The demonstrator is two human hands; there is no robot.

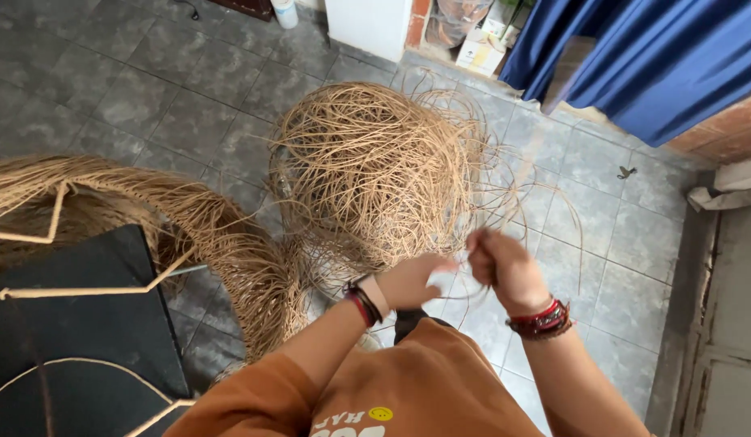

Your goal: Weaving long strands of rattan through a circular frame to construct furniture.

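Left hand (pixel 409 281) and right hand (pixel 502 264): both closed narrowly on thin tan rattan strands (pixel 472 257), beside large tangled tan rattan coil (pixel 367 170) on grey tiled floor (pixel 148 89).

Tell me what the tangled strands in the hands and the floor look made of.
Strands: thin tan fibres, matte and springy, looping stiffly, so likely rattan or similar cane; could be synthetic. Both hands pinch a few. Floor: grey square tiles with grout lines, mottled stone-like finish.

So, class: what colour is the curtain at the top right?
Blue curtain, plain with no pattern; the head view shows it.
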